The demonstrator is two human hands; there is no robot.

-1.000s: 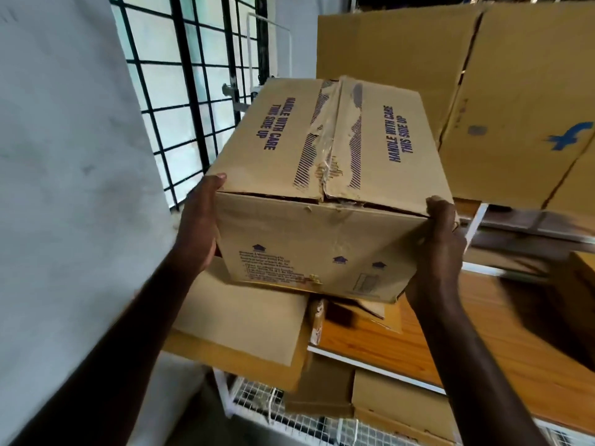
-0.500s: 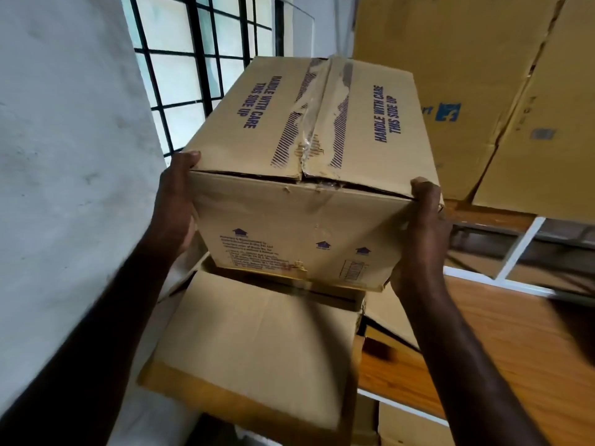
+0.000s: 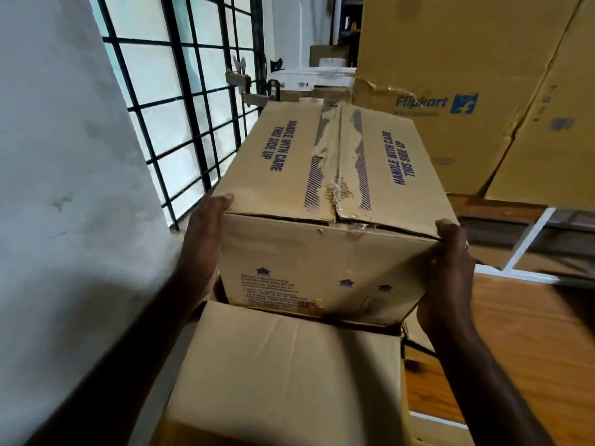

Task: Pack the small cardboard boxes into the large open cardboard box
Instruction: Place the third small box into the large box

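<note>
Head view: small box [image 3: 325, 226] partly inside large open box [image 3: 289, 375].

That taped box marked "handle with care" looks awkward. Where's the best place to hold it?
By its two short ends, one hand from each side, as now: left hand and right hand clasp the box near its upper corners. The top seam's tape is torn and the flaps gape, so a grip from above would likely fail; lower on the ends seems safer.

Daylight is entering through the barred window [image 3: 180, 101]; areas right of it are blurring; edges are bowing.
</note>
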